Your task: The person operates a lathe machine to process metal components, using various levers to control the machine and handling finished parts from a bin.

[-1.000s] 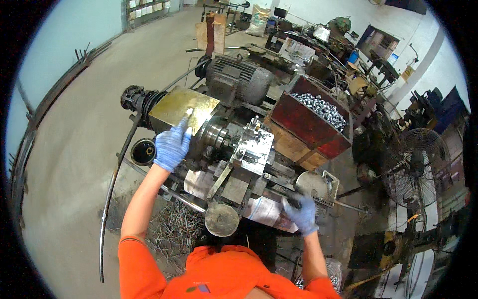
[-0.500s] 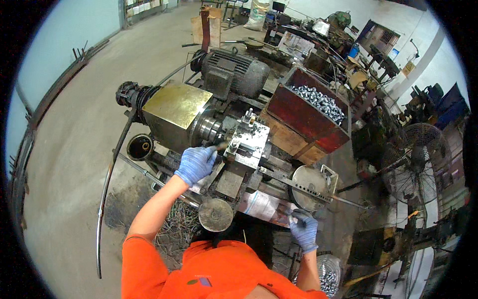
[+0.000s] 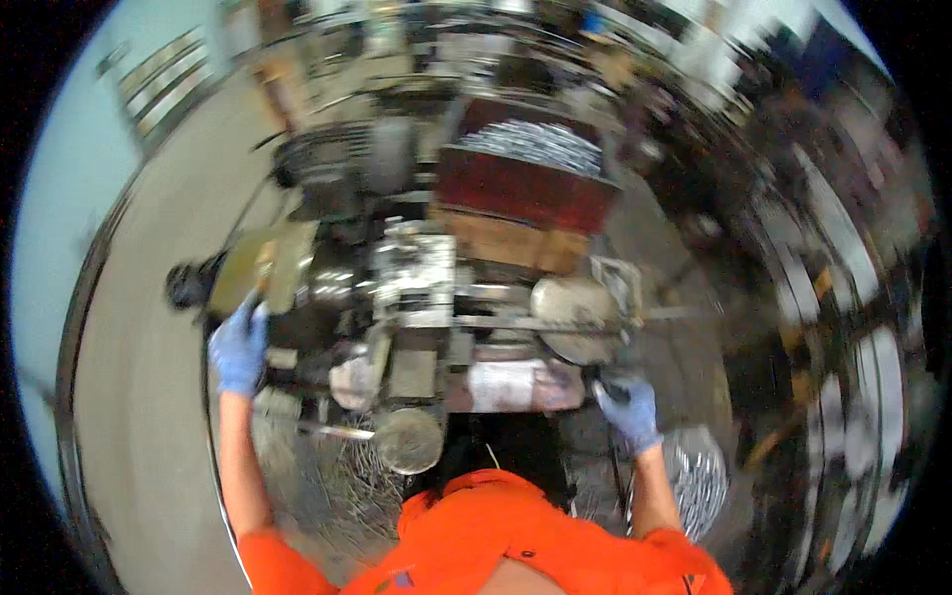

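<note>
My left hand, in a blue glove, is closed around the handle of a small brush. Its pale bristles point up in front of the headstock's yellowish top cover. To the right of that sit the lathe's shiny chuck and a metal tool slide. My right hand, also gloved in blue, is beside a round metal plate and the right end of a printed sheet. Something dark shows at its fingers, but motion blur hides what it is and how they are bent.
A dark red bin full of small metal parts stands behind the machine, near a motor. A basket of shiny parts is below my right hand. Metal shavings lie by a round disc.
My left hand has moved left with the brush, from beside the chuck to the headstock cover. The whole view has swung and blurred. My right hand remains near the sheet's end.
</note>
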Available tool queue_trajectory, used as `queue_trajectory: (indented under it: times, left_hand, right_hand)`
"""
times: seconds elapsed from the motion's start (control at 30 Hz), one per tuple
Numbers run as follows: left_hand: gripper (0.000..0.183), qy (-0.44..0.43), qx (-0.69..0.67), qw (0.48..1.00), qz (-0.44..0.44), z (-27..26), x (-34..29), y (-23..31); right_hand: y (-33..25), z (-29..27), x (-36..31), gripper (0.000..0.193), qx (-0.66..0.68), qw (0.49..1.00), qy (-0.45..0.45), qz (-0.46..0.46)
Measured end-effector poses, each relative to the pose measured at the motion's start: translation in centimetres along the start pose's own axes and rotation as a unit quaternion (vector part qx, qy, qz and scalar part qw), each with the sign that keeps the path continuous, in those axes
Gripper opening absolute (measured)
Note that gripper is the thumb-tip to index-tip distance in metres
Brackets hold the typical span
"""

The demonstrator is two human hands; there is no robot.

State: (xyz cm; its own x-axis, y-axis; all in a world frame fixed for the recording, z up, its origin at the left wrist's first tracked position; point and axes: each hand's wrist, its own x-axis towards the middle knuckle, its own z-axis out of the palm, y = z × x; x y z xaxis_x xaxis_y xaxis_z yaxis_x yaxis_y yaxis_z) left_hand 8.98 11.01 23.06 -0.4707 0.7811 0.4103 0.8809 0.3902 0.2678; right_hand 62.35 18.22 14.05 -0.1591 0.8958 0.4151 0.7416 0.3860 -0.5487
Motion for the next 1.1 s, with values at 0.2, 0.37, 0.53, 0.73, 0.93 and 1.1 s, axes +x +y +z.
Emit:
queue_trajectory:
  times: [0.2, 0.37, 0.53, 0.73, 0.93, 1.1]
  left_hand:
    - [0.054, 0.016, -0.114, 0.993, -0.020, -0.6, -1.4, -4.2]
    - [0.045, 0.143, -0.365, 0.908, -0.147, 5.4, -10.5, -0.3]
    - [0.037, -0.102, -0.214, 0.968, -0.078, 13.3, -14.2, -4.6]
    - [0.034, -0.167, -0.161, 0.972, -0.022, 12.1, -13.9, -4.2]
    - [0.032, -0.225, -0.203, 0.952, -0.032, 12.2, -13.1, -4.1]
    - [0.021, -0.102, 0.009, 0.972, 0.213, 8.4, -11.9, 1.5]
  right_hand:
    - [8.5, -7.1, -3.4, 0.042, -0.072, 0.976, 0.048, 0.198]
    - [20.5, -12.2, -13.6, 0.038, -0.041, 0.903, 0.140, 0.403]
    - [21.7, -11.6, -18.7, 0.062, -0.215, 0.819, -0.119, 0.518]
    - [21.0, -8.3, -18.9, 0.060, -0.262, 0.756, -0.359, 0.480]
    - [22.0, -9.0, -18.6, 0.061, -0.292, 0.753, -0.377, 0.454]
    - [21.3, -7.9, -17.9, 0.055, -0.312, 0.746, -0.380, 0.449]
